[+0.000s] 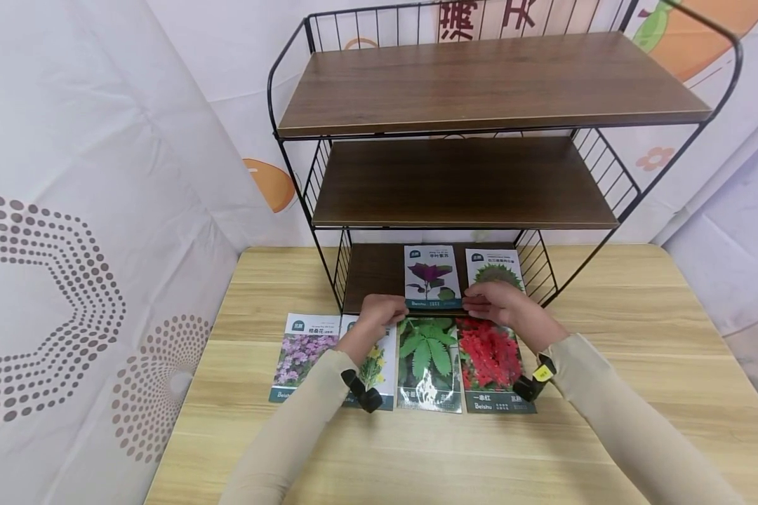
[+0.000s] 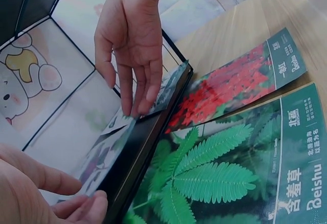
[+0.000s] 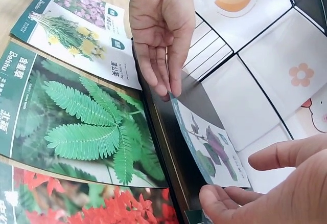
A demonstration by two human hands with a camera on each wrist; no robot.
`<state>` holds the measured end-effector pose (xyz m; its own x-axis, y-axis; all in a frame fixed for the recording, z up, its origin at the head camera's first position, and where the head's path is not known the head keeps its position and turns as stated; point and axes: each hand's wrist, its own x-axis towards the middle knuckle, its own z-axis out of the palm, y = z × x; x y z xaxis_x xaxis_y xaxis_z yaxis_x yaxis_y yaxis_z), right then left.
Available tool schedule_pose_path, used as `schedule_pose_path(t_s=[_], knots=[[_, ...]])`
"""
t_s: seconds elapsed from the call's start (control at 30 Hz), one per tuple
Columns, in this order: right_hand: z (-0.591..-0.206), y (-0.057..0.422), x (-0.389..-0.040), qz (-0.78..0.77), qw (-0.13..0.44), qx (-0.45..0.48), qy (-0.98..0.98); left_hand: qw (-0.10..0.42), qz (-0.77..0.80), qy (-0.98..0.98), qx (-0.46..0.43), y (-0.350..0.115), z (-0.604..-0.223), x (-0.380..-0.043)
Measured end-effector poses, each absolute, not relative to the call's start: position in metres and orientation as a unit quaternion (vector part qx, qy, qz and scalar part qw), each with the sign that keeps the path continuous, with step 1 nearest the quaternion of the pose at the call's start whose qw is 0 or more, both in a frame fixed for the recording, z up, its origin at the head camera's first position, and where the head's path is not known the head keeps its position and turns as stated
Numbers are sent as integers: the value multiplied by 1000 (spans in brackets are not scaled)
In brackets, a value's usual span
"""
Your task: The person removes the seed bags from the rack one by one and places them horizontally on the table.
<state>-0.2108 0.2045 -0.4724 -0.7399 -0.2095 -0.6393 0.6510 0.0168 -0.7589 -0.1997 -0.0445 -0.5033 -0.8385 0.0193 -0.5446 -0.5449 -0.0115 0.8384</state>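
The purple-leaf packet point(image 1: 432, 272) lies on the bottom shelf point(image 1: 374, 275), its lower edge near that shelf's front, between the two hands; the left hand point(image 1: 377, 310) is at its lower left corner, fingers nearly straight and touching the edge; the right hand point(image 1: 497, 301) is at its lower right corner, fingers likewise loosely extended, thumb apart; a spiky-green packet point(image 1: 494, 261) lies on the bottom shelf's right part, partly hidden by the right hand; before the bottom shelf, on the table point(image 1: 625, 322), are the pink-flower packet point(image 1: 300, 358), yellow-flower packet point(image 1: 379, 368), fern-leaf packet point(image 1: 428, 361) and red-flower packet point(image 1: 489, 354), left to right; two brown shelves point(image 1: 467, 179) stand above it.
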Motion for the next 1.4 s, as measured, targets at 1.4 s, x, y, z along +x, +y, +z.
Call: schedule_pose_path(t_s=[1.4], knots=[[-503, 207, -197, -696, 375, 199, 579, 305, 687, 623, -215, -58, -514, -193]])
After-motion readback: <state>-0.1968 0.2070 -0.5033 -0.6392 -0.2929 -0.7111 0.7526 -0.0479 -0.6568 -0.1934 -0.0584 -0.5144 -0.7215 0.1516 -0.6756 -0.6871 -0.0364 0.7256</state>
